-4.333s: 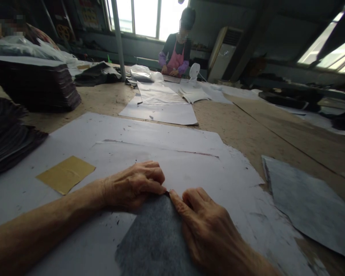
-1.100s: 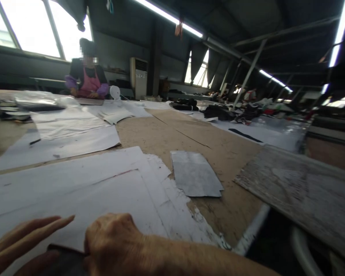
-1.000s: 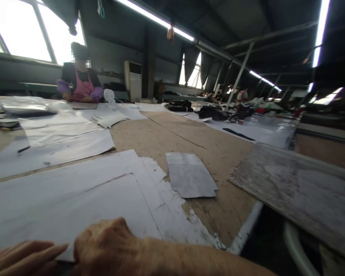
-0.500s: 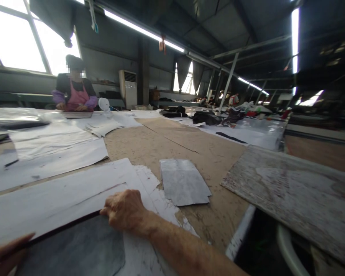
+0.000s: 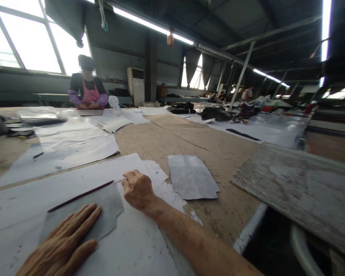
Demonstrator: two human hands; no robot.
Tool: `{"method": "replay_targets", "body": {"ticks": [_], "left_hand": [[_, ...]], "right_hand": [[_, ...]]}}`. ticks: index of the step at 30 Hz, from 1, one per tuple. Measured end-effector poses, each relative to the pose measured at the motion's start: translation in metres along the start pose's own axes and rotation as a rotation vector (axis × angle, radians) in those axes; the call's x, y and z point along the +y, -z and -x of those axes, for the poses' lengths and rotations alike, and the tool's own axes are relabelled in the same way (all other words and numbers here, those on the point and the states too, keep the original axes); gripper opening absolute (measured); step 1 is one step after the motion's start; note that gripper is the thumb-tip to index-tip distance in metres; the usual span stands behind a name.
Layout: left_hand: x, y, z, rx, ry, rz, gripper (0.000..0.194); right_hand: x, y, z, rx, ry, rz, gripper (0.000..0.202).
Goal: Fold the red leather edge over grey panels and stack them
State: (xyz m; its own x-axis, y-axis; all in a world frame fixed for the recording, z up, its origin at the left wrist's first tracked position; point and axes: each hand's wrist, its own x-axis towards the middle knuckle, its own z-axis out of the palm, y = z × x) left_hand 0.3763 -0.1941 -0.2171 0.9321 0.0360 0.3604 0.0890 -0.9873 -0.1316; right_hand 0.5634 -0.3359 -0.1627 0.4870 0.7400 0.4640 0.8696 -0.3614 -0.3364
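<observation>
A grey sheet piece point(image 5: 107, 216) with a notched right edge lies flat on white paper in the head view. Along its far edge runs a narrow dark reddish-brown strip point(image 5: 80, 196). My left hand point(image 5: 71, 237) rests palm down on the grey piece, fingers stretched out. Just beyond the piece's far right corner is my right hand point(image 5: 138, 189), its fingers curled and pinched together. What the pinch holds, if anything, is too small to make out. Another grey piece point(image 5: 192, 177), similarly notched, lies to the right of my right hand.
White paper sheets point(image 5: 83, 145) cover the table's left side, beside brown board point(image 5: 166, 138). A worn, stained board point(image 5: 301, 188) juts in at right above a dark gap with a curved pale tube point(image 5: 301, 245). Across the table a person in a pink apron point(image 5: 89, 92) works.
The grey piece, earlier gripped along its far edge by both hands, now lies flat. My left hand has spread over it; my right hand has come off its corner. The view has turned left.
</observation>
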Motion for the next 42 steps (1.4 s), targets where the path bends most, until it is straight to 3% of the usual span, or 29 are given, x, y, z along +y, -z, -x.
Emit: {"method": "replay_targets", "body": {"ticks": [3,7,11,14,18,23,27,30,33,35,36,39,42], "left_hand": [[0.01,0.016,-0.007,-0.017,0.004,-0.018,0.063],[0.016,0.028,-0.007,0.03,-0.013,-0.011,0.06],[0.016,0.029,-0.001,0.124,-0.013,0.072,0.041],[0.017,0.028,0.001,0.207,-0.027,0.124,0.037],[0.017,0.027,0.004,0.317,-0.042,0.111,0.039],[0.014,0.026,0.009,0.369,-0.073,0.099,0.041],[0.023,0.029,-0.001,0.376,-0.161,0.135,0.041],[0.047,0.034,-0.024,0.369,-0.248,0.18,0.039],[0.086,0.038,-0.059,0.313,-0.288,0.362,0.037],[0.111,0.038,-0.087,0.17,-0.155,0.643,0.031],[0.123,0.037,-0.102,0.105,0.022,0.805,0.033],[0.144,0.028,-0.15,0.025,0.274,0.948,0.043],[0.152,0.016,-0.196,-0.03,0.394,1.035,0.043]], "right_hand": [[-0.003,0.02,0.004,-0.038,-0.027,0.007,0.024],[-0.001,0.062,0.023,-0.134,-0.026,0.094,0.02],[0.023,0.104,0.064,-0.202,-0.06,0.264,0.013],[0.05,0.123,0.097,-0.214,-0.117,0.385,0.012],[0.077,0.128,0.12,-0.246,-0.107,0.448,0.017],[0.09,0.118,0.12,-0.292,-0.029,0.467,0.013],[0.098,0.11,0.117,-0.192,-0.07,0.472,0.014],[0.106,0.111,0.121,-0.049,-0.146,0.458,0.02],[0.114,0.121,0.126,0.07,-0.172,0.45,0.026],[0.119,0.13,0.126,0.128,-0.164,0.451,0.028],[0.121,0.134,0.126,0.154,-0.157,0.45,0.029],[0.13,0.142,0.124,0.218,-0.136,0.431,0.029],[0.139,0.142,0.125,0.263,-0.117,0.404,0.03]]}}
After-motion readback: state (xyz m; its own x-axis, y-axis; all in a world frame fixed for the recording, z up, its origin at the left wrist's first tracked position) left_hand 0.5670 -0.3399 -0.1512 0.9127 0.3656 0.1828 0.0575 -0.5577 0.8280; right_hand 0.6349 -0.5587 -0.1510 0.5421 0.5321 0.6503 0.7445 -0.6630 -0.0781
